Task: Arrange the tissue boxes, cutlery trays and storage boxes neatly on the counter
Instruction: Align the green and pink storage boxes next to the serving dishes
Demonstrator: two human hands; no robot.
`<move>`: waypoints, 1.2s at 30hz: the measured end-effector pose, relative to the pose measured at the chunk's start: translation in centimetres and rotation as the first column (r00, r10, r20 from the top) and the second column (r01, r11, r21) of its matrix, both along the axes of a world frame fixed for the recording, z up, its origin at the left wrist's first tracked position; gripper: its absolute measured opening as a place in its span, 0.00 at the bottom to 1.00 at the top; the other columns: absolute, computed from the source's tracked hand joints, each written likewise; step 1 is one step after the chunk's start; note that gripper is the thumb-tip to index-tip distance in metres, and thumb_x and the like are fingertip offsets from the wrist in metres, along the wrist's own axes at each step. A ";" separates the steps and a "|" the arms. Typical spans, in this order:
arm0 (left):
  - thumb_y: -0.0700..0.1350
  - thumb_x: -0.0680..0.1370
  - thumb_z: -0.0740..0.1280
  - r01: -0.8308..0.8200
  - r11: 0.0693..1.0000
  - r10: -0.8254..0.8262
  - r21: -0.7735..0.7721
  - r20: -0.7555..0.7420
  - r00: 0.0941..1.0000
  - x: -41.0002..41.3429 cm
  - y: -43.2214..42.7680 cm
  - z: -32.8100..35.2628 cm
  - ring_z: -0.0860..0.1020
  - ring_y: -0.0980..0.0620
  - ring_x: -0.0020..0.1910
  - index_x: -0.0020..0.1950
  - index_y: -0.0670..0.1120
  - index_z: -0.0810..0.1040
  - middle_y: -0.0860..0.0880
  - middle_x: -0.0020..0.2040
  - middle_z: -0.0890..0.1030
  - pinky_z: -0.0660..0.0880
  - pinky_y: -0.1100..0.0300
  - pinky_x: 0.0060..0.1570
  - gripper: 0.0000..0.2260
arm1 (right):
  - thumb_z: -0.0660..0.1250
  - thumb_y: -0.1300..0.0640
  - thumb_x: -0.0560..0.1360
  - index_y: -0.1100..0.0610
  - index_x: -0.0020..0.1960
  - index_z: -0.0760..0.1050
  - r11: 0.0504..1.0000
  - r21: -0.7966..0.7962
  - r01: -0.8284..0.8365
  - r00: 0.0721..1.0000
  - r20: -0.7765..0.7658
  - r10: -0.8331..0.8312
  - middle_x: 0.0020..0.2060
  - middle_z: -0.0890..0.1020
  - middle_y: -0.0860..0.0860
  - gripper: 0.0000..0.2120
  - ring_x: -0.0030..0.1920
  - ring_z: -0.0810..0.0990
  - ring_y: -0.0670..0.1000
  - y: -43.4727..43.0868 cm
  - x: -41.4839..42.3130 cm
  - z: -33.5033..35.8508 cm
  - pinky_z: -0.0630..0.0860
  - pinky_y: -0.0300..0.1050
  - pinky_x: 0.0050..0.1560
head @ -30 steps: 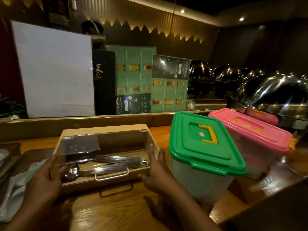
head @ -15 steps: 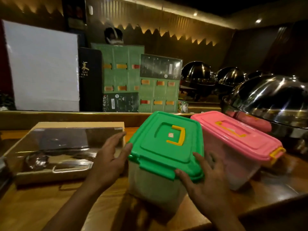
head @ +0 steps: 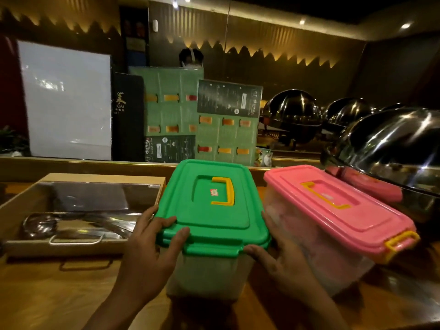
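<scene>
A clear storage box with a green lid point(head: 209, 210) and yellow handle stands on the wooden counter point(head: 47, 294) in the middle. My left hand point(head: 152, 248) grips its near left corner, thumb on the lid's front edge. My right hand point(head: 281, 256) holds its near right side. A pink-lidded storage box point(head: 338, 210) sits right beside it, turned at an angle. To the left lies a wooden cutlery tray point(head: 78, 210) with a clear cover and metal utensils inside.
Shiny domed chafing dishes point(head: 392, 144) crowd the right and back right. Behind a raised ledge stand a white board point(head: 66, 103), a black menu point(head: 127, 115) and green menu cards point(head: 200, 115). A person's head shows behind the cards.
Both hands left the cutlery tray and closed on the green-lidded box. The box now sits squarer to me, closer to the tray. The view shifted right.
</scene>
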State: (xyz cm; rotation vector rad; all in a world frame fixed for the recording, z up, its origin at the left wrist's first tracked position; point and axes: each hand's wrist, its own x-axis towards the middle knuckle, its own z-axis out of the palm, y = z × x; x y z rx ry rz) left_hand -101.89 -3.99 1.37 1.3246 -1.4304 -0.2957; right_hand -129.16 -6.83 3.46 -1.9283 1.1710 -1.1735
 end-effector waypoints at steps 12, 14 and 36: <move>0.57 0.74 0.66 -0.177 0.981 0.192 -0.081 0.268 0.944 -3.0 0.6 1.9 0.54 0.40 0.80 0.59 0.50 0.79 0.44 0.79 0.63 0.65 0.29 0.66 0.18 | 0.66 0.36 0.75 0.29 0.71 0.58 0.976 -0.211 -0.053 0.934 -0.355 -0.026 0.68 0.62 0.20 0.28 0.71 0.61 0.32 -0.4 -3.5 2.9 0.60 0.34 0.71; 0.56 0.72 0.66 -0.065 0.981 0.119 -0.181 0.306 0.945 -5.6 0.7 3.6 0.55 0.41 0.80 0.57 0.47 0.81 0.43 0.78 0.65 0.63 0.31 0.68 0.18 | 0.66 0.39 0.76 0.39 0.71 0.67 0.962 -0.269 0.037 0.931 -0.341 -0.131 0.67 0.72 0.31 0.25 0.69 0.68 0.37 -0.4 -6.1 3.9 0.69 0.42 0.68; 0.78 0.64 0.63 0.265 0.945 -0.229 0.194 -0.188 0.955 -35.5 -4.6 0.7 0.49 0.57 0.80 0.81 0.55 0.53 0.53 0.82 0.48 0.55 0.53 0.78 0.52 | 0.67 0.26 0.65 0.44 0.64 0.76 0.951 -0.218 0.218 0.846 -0.444 -0.296 0.67 0.71 0.42 0.34 0.66 0.71 0.44 -6.2 -35.5 1.9 0.69 0.43 0.63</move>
